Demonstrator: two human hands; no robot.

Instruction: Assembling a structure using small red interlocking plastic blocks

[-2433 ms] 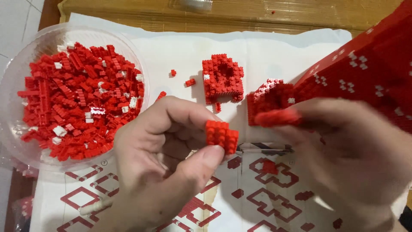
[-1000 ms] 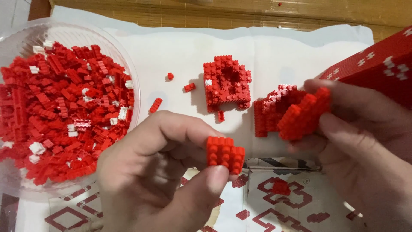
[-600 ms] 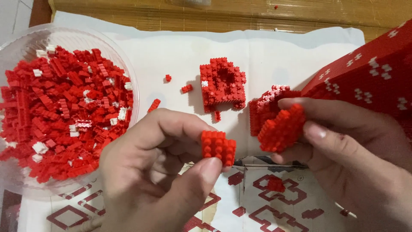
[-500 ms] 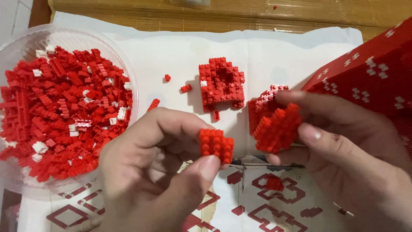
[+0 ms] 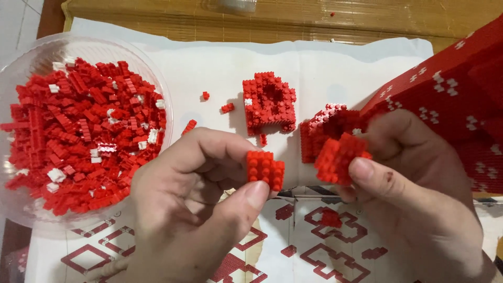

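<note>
Over the white paper sheet [image 5: 209,68], my left hand [image 5: 194,209] still pinches the small red brick block [image 5: 265,169] between thumb and fingers, same as a moment ago. My right hand [image 5: 414,194] has tipped its bigger red brick chunk [image 5: 338,157] a bit closer to that block, thumb clamped on top; they're near, not touching. Off to the left, the clear plastic bowl [image 5: 152,78] is heaped with loose red bricks [image 5: 78,131] plus a few white ones.

the small studded plastic brick block [image 5: 265,169] and the chunkier studded brick cluster [image 5: 337,159] are both plain red. the clear round plastic bowl [image 5: 152,84] holds red bricks flecked with white ones, and the large sloped brick wall [image 5: 461,105] is red with scattered white marks. the white paper sheet [image 5: 325,246] carries dark red outlined shapes.
</note>
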